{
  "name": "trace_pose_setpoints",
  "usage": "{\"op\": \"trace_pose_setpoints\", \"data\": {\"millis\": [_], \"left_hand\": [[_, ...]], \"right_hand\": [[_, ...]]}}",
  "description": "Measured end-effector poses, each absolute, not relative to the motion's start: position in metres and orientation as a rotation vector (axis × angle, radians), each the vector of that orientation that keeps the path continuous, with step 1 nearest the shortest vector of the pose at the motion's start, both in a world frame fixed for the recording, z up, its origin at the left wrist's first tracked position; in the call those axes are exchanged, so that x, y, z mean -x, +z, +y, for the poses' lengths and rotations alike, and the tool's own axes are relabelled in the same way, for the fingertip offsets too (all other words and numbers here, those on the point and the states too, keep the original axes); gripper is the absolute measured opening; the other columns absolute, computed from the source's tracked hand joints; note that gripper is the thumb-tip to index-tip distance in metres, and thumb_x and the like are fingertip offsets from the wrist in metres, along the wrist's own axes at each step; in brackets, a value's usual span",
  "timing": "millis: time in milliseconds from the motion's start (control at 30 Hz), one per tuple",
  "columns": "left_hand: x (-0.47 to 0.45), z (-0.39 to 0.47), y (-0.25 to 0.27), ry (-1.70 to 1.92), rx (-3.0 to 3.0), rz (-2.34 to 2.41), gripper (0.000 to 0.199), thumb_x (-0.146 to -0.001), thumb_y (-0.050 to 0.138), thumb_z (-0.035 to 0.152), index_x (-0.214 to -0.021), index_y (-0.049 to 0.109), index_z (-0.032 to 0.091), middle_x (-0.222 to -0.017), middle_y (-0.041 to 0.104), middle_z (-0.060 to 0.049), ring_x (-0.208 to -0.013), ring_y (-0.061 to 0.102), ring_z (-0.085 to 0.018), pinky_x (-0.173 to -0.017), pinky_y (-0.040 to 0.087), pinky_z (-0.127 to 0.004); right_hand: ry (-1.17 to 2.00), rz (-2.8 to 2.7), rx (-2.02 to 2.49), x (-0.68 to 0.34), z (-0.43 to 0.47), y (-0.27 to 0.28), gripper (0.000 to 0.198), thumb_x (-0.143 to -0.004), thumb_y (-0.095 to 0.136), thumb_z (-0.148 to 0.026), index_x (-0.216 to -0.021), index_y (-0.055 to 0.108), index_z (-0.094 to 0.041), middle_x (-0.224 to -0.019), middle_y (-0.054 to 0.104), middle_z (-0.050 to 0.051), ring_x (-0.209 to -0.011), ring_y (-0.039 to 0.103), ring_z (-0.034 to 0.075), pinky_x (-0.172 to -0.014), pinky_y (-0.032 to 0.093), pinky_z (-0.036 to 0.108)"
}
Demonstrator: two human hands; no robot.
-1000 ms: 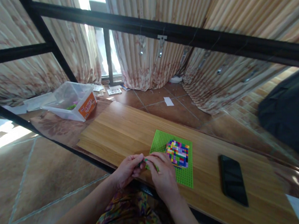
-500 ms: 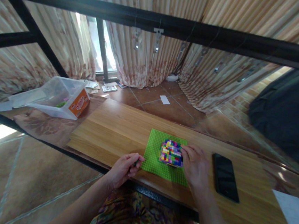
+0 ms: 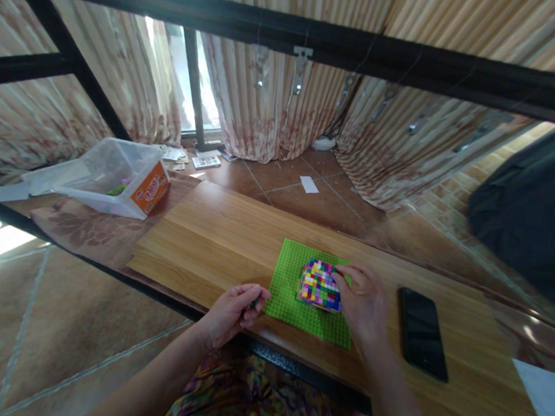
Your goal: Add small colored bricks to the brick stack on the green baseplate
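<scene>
Head view: a many-coloured brick block (image 3: 320, 284) sits on a green baseplate (image 3: 290, 290), toward the plate's right half, and the plate lies flat on a wooden board (image 3: 216, 241) near the board's front edge. The right hand (image 3: 364, 301) rests against the block's right side, fingers curled loosely with the fingertips (image 3: 342, 273) touching its upper right corner; it touches rather than grips the block. The left hand (image 3: 234, 306) lies at the board's front edge just left of the plate, closed into a loose fist, pinching something small and dark between thumb and fingers that is too small to make out. A black phone (image 3: 422, 334) lies face up on the board just right of the right hand. Off the board's left end, on a patterned brown surface, stands a clear plastic tub (image 3: 115, 174) with an orange label, well apart from the hands. A black metal frame (image 3: 321, 40) crosses the view above. Beyond the board the floor is of reddish tiles (image 3: 317, 202) with scraps of paper on it, and striped curtains (image 3: 276, 111) hang in front of a bright window. A dark bag (image 3: 535, 204) fills the right side.
</scene>
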State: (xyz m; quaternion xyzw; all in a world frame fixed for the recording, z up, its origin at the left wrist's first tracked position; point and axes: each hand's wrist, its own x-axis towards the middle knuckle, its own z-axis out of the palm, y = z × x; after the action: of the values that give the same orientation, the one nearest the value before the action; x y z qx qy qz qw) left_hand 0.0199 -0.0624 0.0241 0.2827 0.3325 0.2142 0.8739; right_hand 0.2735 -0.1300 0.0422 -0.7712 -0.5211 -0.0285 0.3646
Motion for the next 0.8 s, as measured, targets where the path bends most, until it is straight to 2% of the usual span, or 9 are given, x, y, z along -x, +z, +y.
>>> {"op": "trace_pose_setpoints", "data": {"millis": [367,567,800], "left_hand": [[-0.020,-0.062,0.024,0.440,-0.604,0.688,0.028,-0.078,0.065,0.039,-0.085,0.064,0.012,-0.064,0.047,0.002,-0.046,0.031,-0.001,-0.041,0.016,-0.017],[-0.020,-0.062,0.025,0.441,-0.593,0.689,0.029,-0.078,0.064,0.040,-0.085,0.064,0.012,-0.064,0.048,0.002,-0.045,0.031,-0.002,-0.041,0.016,-0.017],[-0.025,-0.062,0.026,0.461,-0.556,0.732,0.029,-0.078,0.062,0.039,-0.085,0.064,0.011,-0.065,0.050,0.000,-0.047,0.034,-0.003,-0.041,0.018,-0.018]], "right_hand": [[0.349,-0.913,1.879,-0.278,-0.128,0.028,0.038,-0.079,0.056,-0.049,-0.095,0.070,-0.018,-0.096,0.069,0.009,-0.087,0.063,0.021,-0.077,0.049,0.035],[0.419,-0.855,1.872,-0.273,-0.122,0.024,0.039,-0.074,0.062,-0.049,-0.096,0.071,-0.019,-0.093,0.070,0.008,-0.082,0.064,0.020,-0.074,0.050,0.034],[0.586,-0.659,1.756,-0.268,-0.121,0.029,0.044,-0.066,0.069,-0.047,-0.097,0.071,-0.016,-0.088,0.070,0.008,-0.071,0.063,0.018,-0.060,0.051,0.029]]}}
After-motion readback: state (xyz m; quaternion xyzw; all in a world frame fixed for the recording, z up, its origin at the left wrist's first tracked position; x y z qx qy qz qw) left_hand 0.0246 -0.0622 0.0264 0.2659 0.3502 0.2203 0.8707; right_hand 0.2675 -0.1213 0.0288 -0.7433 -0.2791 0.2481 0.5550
